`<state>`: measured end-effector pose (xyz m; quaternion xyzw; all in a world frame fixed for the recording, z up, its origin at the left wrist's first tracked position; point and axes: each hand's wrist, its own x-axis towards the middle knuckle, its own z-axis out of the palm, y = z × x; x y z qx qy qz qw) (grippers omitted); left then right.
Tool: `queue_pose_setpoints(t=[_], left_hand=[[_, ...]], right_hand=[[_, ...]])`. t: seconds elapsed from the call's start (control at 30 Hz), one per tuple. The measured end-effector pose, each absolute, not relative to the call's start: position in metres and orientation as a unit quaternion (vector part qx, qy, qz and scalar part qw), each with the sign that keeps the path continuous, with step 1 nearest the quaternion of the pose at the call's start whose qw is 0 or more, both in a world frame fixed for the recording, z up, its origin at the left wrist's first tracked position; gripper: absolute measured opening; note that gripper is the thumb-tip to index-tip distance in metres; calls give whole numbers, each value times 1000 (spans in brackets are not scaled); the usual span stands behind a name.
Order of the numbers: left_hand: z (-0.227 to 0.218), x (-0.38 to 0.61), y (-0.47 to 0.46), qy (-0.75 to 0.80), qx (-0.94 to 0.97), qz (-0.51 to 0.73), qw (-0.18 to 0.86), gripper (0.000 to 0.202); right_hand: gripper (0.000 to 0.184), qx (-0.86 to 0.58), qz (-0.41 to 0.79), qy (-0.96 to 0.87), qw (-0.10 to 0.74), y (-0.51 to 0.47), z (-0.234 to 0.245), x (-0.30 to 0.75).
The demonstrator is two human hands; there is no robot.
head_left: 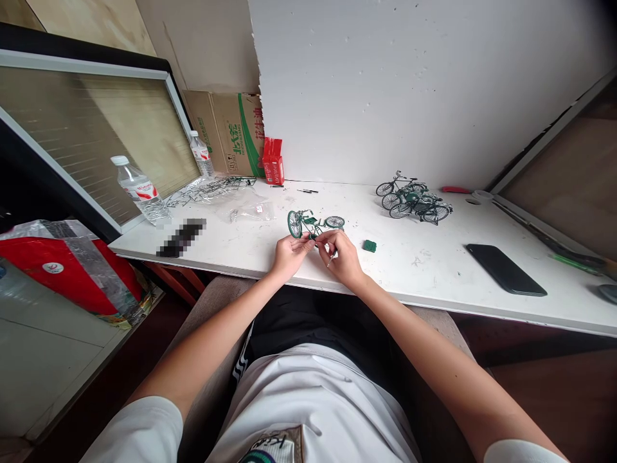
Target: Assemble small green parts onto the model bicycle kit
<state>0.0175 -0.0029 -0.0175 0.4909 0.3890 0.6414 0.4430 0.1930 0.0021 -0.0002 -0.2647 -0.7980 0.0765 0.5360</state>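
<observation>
A small green model bicycle (313, 222) is held over the near edge of the white desk, its dark spoked wheels pointing away from me. My left hand (292, 253) is closed, with thumb and fingertips pinching the bicycle's lower side. Right beside it, my right hand (340, 256) is curled with its fingertips at the same part of the bicycle. A thin, shiny tool (331, 258) sticks out below the right fingers; its kind is too small to make out. The fingers hide the spot where both hands meet the bicycle. A small green piece (369, 245) lies right of my right hand.
Several finished model bicycles (414, 199) stand at the back right. A black phone (506, 269) lies to the right. On the left are dark parts frames (212, 188), a clear plastic bag (250, 211), water bottles (139, 190), a red box (273, 162) and a carton (226, 135).
</observation>
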Motion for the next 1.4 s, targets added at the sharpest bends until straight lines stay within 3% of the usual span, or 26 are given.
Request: queue_pose_setpoints(t=[1.4], left_hand=[[-19, 17, -5, 408, 523, 627, 409, 58]], right_hand=[[33, -243, 150, -805, 520, -10, 8, 194]])
